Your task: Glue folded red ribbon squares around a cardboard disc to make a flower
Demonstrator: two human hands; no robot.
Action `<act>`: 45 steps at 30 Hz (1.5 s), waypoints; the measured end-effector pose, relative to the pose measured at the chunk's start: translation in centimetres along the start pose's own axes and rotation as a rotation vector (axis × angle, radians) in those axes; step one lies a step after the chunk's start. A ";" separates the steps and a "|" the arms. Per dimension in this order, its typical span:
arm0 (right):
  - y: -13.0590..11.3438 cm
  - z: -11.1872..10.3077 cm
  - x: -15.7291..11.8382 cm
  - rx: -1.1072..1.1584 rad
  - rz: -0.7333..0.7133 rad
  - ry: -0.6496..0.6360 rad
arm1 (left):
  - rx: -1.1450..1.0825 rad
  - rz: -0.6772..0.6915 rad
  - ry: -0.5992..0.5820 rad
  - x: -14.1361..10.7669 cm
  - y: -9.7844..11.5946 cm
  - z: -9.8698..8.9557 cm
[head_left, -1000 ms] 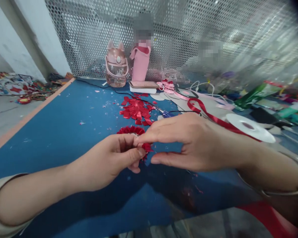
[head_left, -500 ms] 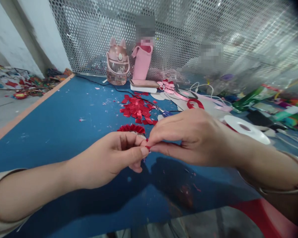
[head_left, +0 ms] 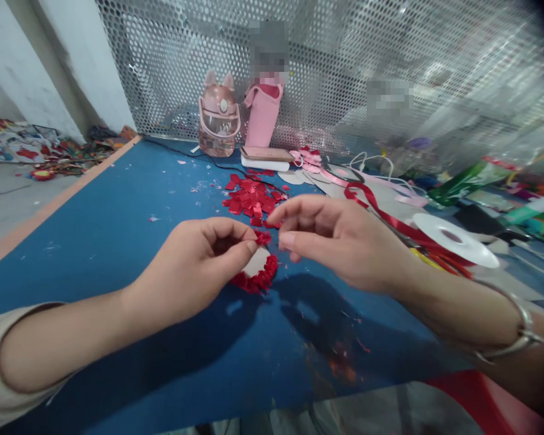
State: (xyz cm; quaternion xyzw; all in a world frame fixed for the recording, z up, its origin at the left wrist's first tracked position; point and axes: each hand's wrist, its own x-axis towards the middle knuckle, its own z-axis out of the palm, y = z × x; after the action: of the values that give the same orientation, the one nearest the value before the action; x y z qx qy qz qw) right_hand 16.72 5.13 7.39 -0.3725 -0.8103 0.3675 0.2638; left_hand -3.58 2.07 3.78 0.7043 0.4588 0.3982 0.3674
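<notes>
head view: near the middle of the blue tabletop (head_left: 118, 241), between its far and near edges, is a round piece (head_left: 257, 264), pale at the centre with a red ruffle (head_left: 265, 278) about its rim. the left hand (head_left: 199, 260) has thumb and forefinger together, clamped on the far side of that rim. whether the round piece touches the surface below, i cannot tell. just beside it, toward the right edge, is the right hand (head_left: 344, 241), thumb and fingers apart, nothing visible between them.

beyond the hands, toward the far edge, lies a loose heap of red pieces (head_left: 249, 198). to the right are red ribbon (head_left: 390, 223) and a white spool (head_left: 453, 238); a clear pink bottle (head_left: 218, 124) stands near the far edge.

for working the rim well, i'd judge that the left pinch should be firm but light, on the outer edge only, so the folds don't flatten. it also seems best to keep the right fingers clear of the finished folds, meet the rim square on, press close beside the left thumb, and match each fold's height to its neighbour.
</notes>
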 end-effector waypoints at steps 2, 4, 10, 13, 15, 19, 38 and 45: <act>0.5 -0.5 0.1 -0.338 -0.368 0.068 | -0.263 -0.201 -0.104 0.4 -0.1 0.0; 0.6 -0.9 0.4 -0.592 -0.656 0.004 | -0.421 -0.278 -0.187 0.6 -0.3 -0.1; -1.0 -1.7 1.5 -0.720 -0.739 -0.047 | -0.580 -0.351 -0.244 0.9 0.9 -1.1; -2.0 -1.9 1.7 -0.691 -0.645 0.047 | -0.626 -0.349 -0.241 1.2 1.6 -1.7; -2.2 -1.8 1.7 -0.690 -0.605 0.097 | -0.615 -0.327 -0.228 1.4 1.5 -2.0; -0.7 -1.6 2.3 -0.645 -0.524 0.232 | -0.344 -0.252 -0.091 2.1 -0.2 -2.1; 7.3 -3.0 3.7 -0.356 -0.114 -0.250 | 0.564 0.014 -0.358 8.5 -3.9 -0.1; 7.5 -1.4 3.8 -0.488 -0.273 -0.190 | 0.503 -0.014 -0.390 8.9 -4.2 -0.2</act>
State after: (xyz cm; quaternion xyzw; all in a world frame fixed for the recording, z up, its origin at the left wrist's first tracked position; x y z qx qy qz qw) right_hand 18.53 12.06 2.87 -0.2763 -0.9384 0.1562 0.1367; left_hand -2.88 11.73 2.14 0.8330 0.4686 0.1270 0.2654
